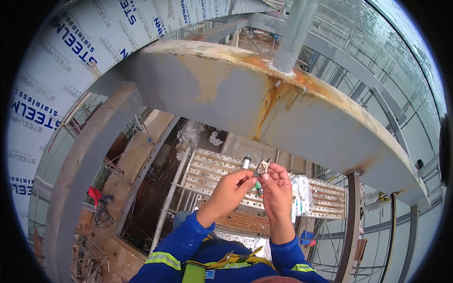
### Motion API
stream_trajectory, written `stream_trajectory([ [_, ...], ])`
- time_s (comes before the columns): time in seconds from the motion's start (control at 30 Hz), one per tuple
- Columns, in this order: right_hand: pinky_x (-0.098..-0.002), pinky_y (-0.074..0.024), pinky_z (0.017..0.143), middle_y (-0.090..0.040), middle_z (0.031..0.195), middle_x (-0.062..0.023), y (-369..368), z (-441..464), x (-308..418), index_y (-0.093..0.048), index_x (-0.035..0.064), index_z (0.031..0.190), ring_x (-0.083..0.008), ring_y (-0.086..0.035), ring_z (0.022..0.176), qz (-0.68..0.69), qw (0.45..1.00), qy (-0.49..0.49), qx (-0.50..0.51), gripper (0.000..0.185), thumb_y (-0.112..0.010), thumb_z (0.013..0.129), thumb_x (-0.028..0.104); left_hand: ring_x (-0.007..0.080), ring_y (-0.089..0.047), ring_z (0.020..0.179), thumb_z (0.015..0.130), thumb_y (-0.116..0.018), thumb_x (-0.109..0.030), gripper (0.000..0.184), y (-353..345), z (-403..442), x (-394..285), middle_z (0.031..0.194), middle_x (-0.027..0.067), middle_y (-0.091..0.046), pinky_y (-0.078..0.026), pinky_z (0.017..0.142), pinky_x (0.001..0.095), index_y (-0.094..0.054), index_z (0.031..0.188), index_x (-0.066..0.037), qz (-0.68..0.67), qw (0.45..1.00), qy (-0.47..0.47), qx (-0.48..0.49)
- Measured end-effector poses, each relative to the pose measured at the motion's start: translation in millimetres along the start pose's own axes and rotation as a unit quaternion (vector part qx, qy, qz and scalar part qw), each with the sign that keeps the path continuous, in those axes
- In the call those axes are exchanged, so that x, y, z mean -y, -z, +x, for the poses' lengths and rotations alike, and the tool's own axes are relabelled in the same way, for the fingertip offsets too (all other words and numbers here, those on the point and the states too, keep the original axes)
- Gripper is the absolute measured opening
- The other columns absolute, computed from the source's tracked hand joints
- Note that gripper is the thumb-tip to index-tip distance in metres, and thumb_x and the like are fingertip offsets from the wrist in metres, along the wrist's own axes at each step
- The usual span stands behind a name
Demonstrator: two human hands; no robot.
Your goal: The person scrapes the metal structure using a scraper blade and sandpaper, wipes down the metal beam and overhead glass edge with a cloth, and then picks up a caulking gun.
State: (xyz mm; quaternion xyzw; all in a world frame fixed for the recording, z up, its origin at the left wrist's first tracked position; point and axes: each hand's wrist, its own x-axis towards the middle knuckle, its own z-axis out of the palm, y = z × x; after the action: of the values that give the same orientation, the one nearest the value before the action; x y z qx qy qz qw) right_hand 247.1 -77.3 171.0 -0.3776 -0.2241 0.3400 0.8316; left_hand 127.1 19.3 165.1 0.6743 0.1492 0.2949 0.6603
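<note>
Both of my hands are raised close together in front of my chest. My left hand (230, 192) pinches a small grey flat piece (256, 174) between thumb and fingers; its exact kind is hard to make out. My right hand (277, 192) is closed by thumb and fingers on a small crumpled whitish wad (263, 167), which touches the grey piece. Just beyond my left fingertips shows a white tube with a dark end (246, 162). Whether it touches the hand I cannot tell.
A curved grey steel beam (212, 89) with rust streaks crosses ahead, bearing a round post (295, 37). Perforated metal planks (212, 165) lie below, with white plastic sheeting (301, 195) on them. Printed film-covered panels (71, 52) curve at left. A person in red (96, 195) is far below.
</note>
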Motion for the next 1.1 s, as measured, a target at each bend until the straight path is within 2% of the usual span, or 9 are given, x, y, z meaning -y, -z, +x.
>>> stream_trajectory([
  [0.13, -0.0289, -0.0524, 0.090, -0.067, 0.107, -0.0088, 10, 10, -1, -0.058, 0.0010, 0.115, -0.0146, -0.064, 0.096, 0.000, 1.000, -0.019, -0.005, 0.024, -0.067, 0.093, -0.004, 0.0035, -0.048, 0.069, 0.100, -0.063, -0.012, 0.015, -5, 5, 2, 0.079, -0.0008, -0.060, -0.039, 0.059, 0.0237, -0.067, 0.105, 0.001, 0.052, 0.998, -0.016, -0.013],
  [0.23, -0.0280, -0.0511, 0.080, -0.069, 0.096, -0.0065, 10, 14, 3, -0.061, 0.0016, 0.108, -0.0135, -0.063, 0.083, -0.018, 0.998, -0.030, -0.048, 0.016, -0.067, 0.094, -0.001, 0.0162, -0.054, 0.067, 0.097, -0.064, -0.014, 0.017, -7, 10, 3, 0.080, 0.0097, -0.061, -0.043, 0.061, 0.0307, -0.067, 0.104, 0.001, 0.123, 0.989, -0.082, -0.008],
  [0.47, -0.0292, -0.0502, 0.082, -0.068, 0.097, -0.0054, 18, 27, 0, -0.063, 0.0035, 0.102, -0.0130, -0.062, 0.086, -0.017, 0.999, -0.013, -0.024, 0.009, -0.069, 0.094, 0.003, 0.0256, -0.057, 0.067, 0.098, -0.063, -0.018, 0.019, 4, 12, -10, 0.078, 0.0127, -0.060, -0.044, 0.062, 0.0368, -0.067, 0.102, -0.001, 0.174, 0.978, -0.114, 0.022],
  [0.6, -0.0279, -0.0485, 0.078, -0.066, 0.093, 0.0000, 28, 52, 46, -0.061, 0.0078, 0.100, -0.0093, -0.060, 0.082, -0.081, 0.981, 0.166, -0.060, 0.007, -0.068, 0.097, 0.010, 0.0268, -0.059, 0.068, 0.098, -0.063, -0.018, 0.019, 36, 10, -27, 0.081, 0.0125, -0.060, -0.044, 0.062, 0.0375, -0.069, 0.101, 0.000, 0.259, 0.952, -0.149, 0.070],
  [0.77, -0.0256, -0.0458, 0.084, -0.063, 0.099, -0.0031, -2, 68, 177, -0.061, 0.0036, 0.100, -0.0101, -0.056, 0.091, -0.342, 0.762, 0.544, -0.081, 0.006, -0.067, 0.097, 0.004, 0.0183, -0.063, 0.089, 0.100, -0.063, -0.011, 0.016, 68, 57, -99, 0.094, 0.0052, -0.064, -0.050, 0.087, 0.0316, -0.073, 0.106, 0.000, 0.058, 0.956, -0.284, -0.035],
  [0.83, -0.0280, -0.0468, 0.083, -0.063, 0.096, -0.0042, -7, 87, 224, -0.062, 0.0013, 0.096, -0.0130, -0.057, 0.088, -0.487, 0.617, 0.606, -0.119, 0.008, -0.067, 0.096, 0.006, 0.0177, -0.063, 0.096, 0.102, -0.061, -0.011, 0.021, 76, 99, -138, 0.101, 0.0071, -0.065, -0.051, 0.089, 0.0323, -0.067, 0.120, -0.002, -0.152, 0.942, -0.300, -0.006],
  [0.93, -0.0308, -0.0476, 0.080, -0.063, 0.092, -0.0067, -3, 124, 269, -0.062, -0.0008, 0.094, -0.0169, -0.058, 0.084, -0.622, 0.493, 0.598, -0.112, 0.011, -0.068, 0.095, 0.008, 0.0195, -0.065, 0.099, 0.101, -0.060, -0.009, 0.025, 82, 171, -200, 0.105, 0.0089, -0.067, -0.053, 0.087, 0.0368, -0.056, 0.125, -0.006, -0.358, 0.861, -0.361, -0.014],
  [1.03, -0.0334, -0.0482, 0.078, -0.062, 0.089, -0.0083, 20, 147, 283, -0.062, -0.0020, 0.095, -0.0194, -0.058, 0.080, -0.670, 0.493, 0.542, -0.121, 0.012, -0.068, 0.094, 0.009, 0.0199, -0.065, 0.095, 0.100, -0.058, -0.005, 0.017, 93, 249, -246, 0.103, 0.0070, -0.067, -0.054, 0.085, 0.0405, -0.054, 0.115, -0.009, -0.457, 0.802, -0.380, -0.062],
  [1.1, -0.0326, -0.0471, 0.076, -0.061, 0.086, -0.0082, 33, 152, 280, -0.062, -0.0023, 0.093, -0.0183, -0.057, 0.079, -0.679, 0.502, 0.524, -0.110, 0.014, -0.067, 0.095, 0.010, 0.0168, -0.064, 0.081, 0.099, -0.055, -0.004, 0.015, 99, 291, -270, 0.096, 0.0066, -0.065, -0.055, 0.067, 0.0338, -0.054, 0.114, -0.006, -0.465, 0.779, -0.395, -0.144],
])
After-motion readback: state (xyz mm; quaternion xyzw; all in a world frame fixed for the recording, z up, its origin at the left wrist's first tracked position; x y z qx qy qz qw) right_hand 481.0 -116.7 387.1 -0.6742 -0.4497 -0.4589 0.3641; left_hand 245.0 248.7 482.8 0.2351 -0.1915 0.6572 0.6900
